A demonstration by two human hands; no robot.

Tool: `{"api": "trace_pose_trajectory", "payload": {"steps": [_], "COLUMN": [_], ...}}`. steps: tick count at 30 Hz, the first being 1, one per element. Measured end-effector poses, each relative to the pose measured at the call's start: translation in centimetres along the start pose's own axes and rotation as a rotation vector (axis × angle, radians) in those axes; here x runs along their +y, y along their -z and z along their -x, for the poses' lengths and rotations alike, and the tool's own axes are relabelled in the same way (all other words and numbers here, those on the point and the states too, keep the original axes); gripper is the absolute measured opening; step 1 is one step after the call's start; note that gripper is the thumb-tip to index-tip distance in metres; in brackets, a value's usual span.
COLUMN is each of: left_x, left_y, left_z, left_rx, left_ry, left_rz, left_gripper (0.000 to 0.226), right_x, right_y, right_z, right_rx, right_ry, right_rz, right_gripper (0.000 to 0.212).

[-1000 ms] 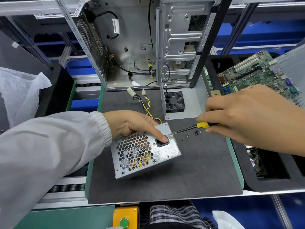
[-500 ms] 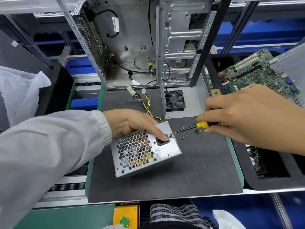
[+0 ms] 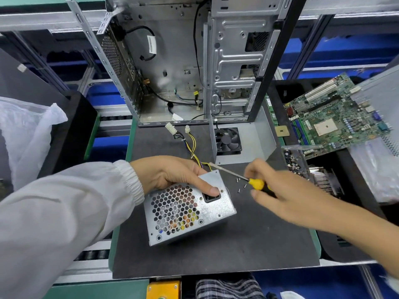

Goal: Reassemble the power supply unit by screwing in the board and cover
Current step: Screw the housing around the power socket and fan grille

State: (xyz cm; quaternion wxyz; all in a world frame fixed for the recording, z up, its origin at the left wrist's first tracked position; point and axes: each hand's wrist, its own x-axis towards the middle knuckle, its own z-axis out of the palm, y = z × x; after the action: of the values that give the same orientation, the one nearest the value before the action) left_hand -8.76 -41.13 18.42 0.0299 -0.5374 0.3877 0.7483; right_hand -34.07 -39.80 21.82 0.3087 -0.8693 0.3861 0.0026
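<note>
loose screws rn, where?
Head view: the loose screws lie on the dark mat just right of the power supply unit, directly under the screwdriver held by the right hand.

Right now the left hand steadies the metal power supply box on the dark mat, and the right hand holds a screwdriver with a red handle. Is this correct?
Not quite. The screwdriver handle is yellow, not red, as the head view shows. The rest holds: the left hand steadies the metal power supply box on the dark mat, and the right hand holds the screwdriver.
</note>
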Motion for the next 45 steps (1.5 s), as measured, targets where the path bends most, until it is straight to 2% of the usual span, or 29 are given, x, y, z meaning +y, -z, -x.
{"api": "trace_pose_trajectory", "payload": {"steps": [3, 6, 8, 9, 14, 17, 20, 23, 26, 29, 34, 38, 42, 45], "left_x": [-0.2, -0.4, -0.5, -0.5, -0.7, -0.7, -0.6, -0.5, -0.4, -0.3, -0.3, -0.4, -0.4, -0.5], "left_y": [0.0, 0.0, 0.1, 0.2, 0.1, 0.1, 0.1, 0.1, 0.1, 0.0, 0.1, 0.2, 0.3, 0.4], "left_z": [-0.1, -0.3, -0.4, -0.4, -0.5, -0.4, -0.4, -0.3, -0.2, -0.2, -0.4, -0.5, -0.6, -0.6], "left_rx": [0.01, 0.026, 0.014, 0.003, -0.002, -0.006, -0.011, -0.014, -0.005, -0.004, -0.02, -0.036, -0.054, -0.062], "left_ry": [-0.019, -0.061, -0.046, -0.039, -0.054, -0.046, -0.044, -0.046, -0.044, -0.038, -0.046, -0.06, -0.061, -0.078], "left_rz": [-0.006, -0.018, 0.008, 0.019, 0.016, 0.027, 0.038, 0.039, 0.033, 0.029, 0.038, 0.036, 0.032, 0.029], "left_gripper": [0.029, 0.015, 0.013, 0.013, 0.014, 0.02, 0.022, 0.017, 0.021, 0.032, 0.022, 0.014, 0.027, 0.014], "right_x": [0.1, 0.6, 1.1, 1.2, 1.3, 1.2, 1.3, 1.5, 1.4, 1.0, 0.4, 0.3, -0.2, -0.4], "right_y": [-0.6, -0.9, -1.3, -1.4, -1.4, -1.1, -1.3, -1.7, -1.7, -1.5, -1.7, -1.8, -1.9, -2.5], "right_z": [-1.4, -2.4, -2.8, -2.9, -3.1, -3.5, -3.7, -4.0, -4.2, -4.3, -4.1, -3.8, -3.1, -2.9], "right_rx": [0.019, -0.018, -0.031, -0.039, 0.012, 0.011, -0.034, -0.018, 0.048, 0.175, 0.224, 0.277, 0.372, 0.414], "right_ry": [0.071, 0.134, 0.135, 0.127, 0.122, 0.132, 0.126, 0.129, 0.139, 0.139, 0.157, 0.201, 0.337, 0.429], "right_rz": [0.022, -0.107, -0.186, -0.204, -0.169, -0.229, -0.369, -0.35, -0.281, -0.285, -0.291, -0.137, 0.179, 0.408], "right_gripper": [0.033, 0.036, 0.025, 0.026, 0.048, 0.039, 0.049, 0.035, 0.023, 0.021, 0.028, 0.018, 0.022, 0.019]}}
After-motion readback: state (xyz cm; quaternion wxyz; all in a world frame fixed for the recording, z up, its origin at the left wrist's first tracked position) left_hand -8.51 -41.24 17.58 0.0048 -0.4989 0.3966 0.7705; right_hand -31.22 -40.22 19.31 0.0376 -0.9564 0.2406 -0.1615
